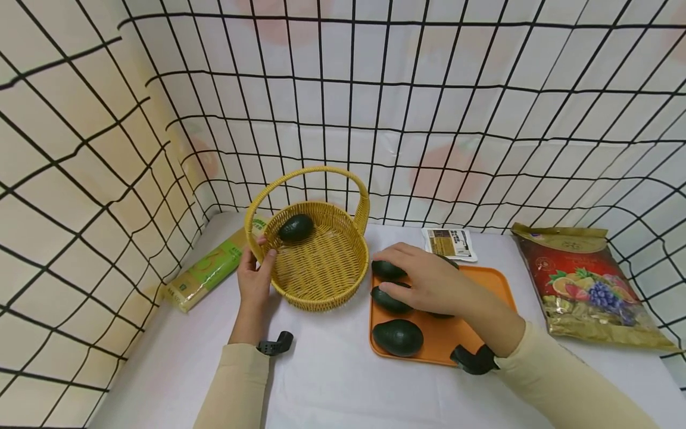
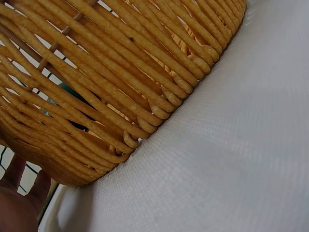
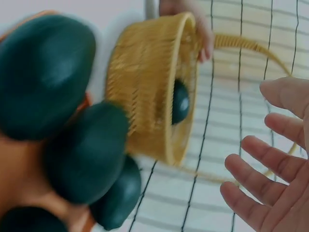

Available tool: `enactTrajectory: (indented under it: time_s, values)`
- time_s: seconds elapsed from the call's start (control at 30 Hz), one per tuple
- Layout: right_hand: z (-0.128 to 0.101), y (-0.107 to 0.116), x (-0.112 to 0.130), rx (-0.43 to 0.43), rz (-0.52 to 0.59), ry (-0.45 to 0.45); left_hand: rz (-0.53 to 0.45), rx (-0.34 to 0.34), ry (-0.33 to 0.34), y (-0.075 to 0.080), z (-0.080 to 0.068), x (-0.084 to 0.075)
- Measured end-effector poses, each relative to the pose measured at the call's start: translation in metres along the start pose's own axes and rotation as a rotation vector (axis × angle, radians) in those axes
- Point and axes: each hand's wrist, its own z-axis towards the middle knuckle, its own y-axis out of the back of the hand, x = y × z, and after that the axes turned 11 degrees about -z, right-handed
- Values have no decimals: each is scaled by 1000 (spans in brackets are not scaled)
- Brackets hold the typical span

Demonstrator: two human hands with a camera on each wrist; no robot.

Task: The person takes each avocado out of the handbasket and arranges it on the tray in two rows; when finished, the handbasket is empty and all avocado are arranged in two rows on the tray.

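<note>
A woven yellow basket (image 1: 343,298) with a hoop handle stands on the white table and holds one dark avocado (image 1: 295,227). My left hand (image 1: 256,271) grips the basket's left rim, thumb inside; its fingers (image 3: 202,36) curl over the rim in the right wrist view. The left wrist view shows the basket wall (image 2: 120,72) close up. To the right lies an orange tray (image 1: 485,280) with three avocados (image 1: 398,337) in a column along its left side. My right hand (image 1: 429,283) hovers over the upper two avocados, its fingers (image 3: 270,164) spread and holding nothing.
A green-yellow noodle packet (image 1: 209,271) lies left of the basket. A small white packet (image 1: 449,243) sits behind the tray, and a red-and-gold fruit bag (image 1: 584,286) lies at the right. Black wire grid walls enclose the table at back and left.
</note>
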Motion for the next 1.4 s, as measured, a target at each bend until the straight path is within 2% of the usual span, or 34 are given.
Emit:
enactTrajectory:
  time_s: [0.07,0.2,0.33,0.47,0.63,0.8,0.93,1.17,1.4]
  values:
    - [13,3,11,-11,-24,51,-10,-3,-10,4,4,10]
    - [38,5,30,-4,-51,128,-14,-1,-20,6,4,11]
    - [66,0,44,20,-56,149,-7,-5,-21,7,5,11]
    - [94,-16,53,25,-47,133,-6,-10,-24,9,6,12]
    - [126,-44,58,54,-2,64,1,-14,-29,9,6,10]
    - [155,-68,59,102,138,-65,-11,-4,-33,6,6,10]
    - [172,-84,57,87,212,-154,-17,5,-48,5,7,11]
    - [184,-111,54,55,299,-301,-27,16,-51,4,6,12]
    - [184,-131,58,9,299,-337,-46,18,-50,5,8,12]
